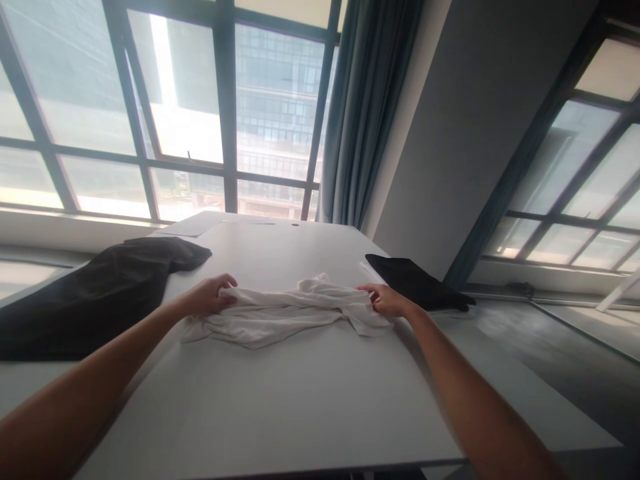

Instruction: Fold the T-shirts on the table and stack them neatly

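A crumpled white garment (285,310) lies stretched sideways across the middle of a white table (280,400). My left hand (207,295) is closed on its left end, fingers curled over the cloth. My right hand (385,300) pinches its right end near the table's right edge. Both forearms reach in from the bottom corners.
A dark garment (100,287) lies spread over the table's left side. A black cloth (415,280) hangs over the far right edge. Large windows (190,107) and a teal curtain (365,113) stand behind the table. Grey floor lies to the right.
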A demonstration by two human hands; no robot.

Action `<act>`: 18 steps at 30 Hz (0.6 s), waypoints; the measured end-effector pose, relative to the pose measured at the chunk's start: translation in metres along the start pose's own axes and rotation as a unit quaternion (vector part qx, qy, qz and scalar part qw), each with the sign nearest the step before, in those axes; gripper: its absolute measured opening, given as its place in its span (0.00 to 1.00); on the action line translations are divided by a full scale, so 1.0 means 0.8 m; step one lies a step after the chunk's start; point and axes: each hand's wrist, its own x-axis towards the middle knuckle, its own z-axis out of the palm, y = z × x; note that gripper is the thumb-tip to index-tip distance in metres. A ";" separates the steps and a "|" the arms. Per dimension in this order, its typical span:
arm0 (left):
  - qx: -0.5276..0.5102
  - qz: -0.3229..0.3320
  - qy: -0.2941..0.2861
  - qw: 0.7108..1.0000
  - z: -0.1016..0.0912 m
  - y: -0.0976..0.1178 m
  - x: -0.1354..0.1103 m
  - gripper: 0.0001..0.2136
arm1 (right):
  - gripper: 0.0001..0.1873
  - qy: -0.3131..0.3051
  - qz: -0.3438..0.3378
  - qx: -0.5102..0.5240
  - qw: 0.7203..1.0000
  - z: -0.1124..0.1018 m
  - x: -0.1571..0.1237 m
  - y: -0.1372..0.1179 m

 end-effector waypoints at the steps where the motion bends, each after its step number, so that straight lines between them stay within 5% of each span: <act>1: -0.001 0.018 -0.010 1.000 0.000 0.004 -0.001 0.26 | 0.35 0.003 -0.010 -0.011 1.000 0.005 0.001 0.001; 6: 0.030 0.098 -0.019 0.995 -0.001 0.019 -0.004 0.16 | 0.35 0.052 -0.128 0.004 0.990 0.037 0.013 -0.011; 10: 0.079 0.073 0.004 0.994 0.001 0.024 -0.005 0.11 | 0.26 0.012 -0.133 0.068 0.989 0.047 0.016 -0.035; 13: 0.092 0.021 0.016 0.995 -0.004 0.023 -0.005 0.12 | 0.15 -0.029 -0.077 0.100 0.992 0.031 0.007 -0.048; 16: 0.037 0.023 0.024 0.999 -0.018 0.020 -0.006 0.13 | 0.15 0.008 -0.046 0.141 0.989 0.005 -0.009 -0.052; 18: -0.025 0.029 -0.020 0.999 -0.032 0.021 -0.011 0.16 | 0.18 0.056 -0.036 0.162 0.985 -0.011 -0.021 -0.049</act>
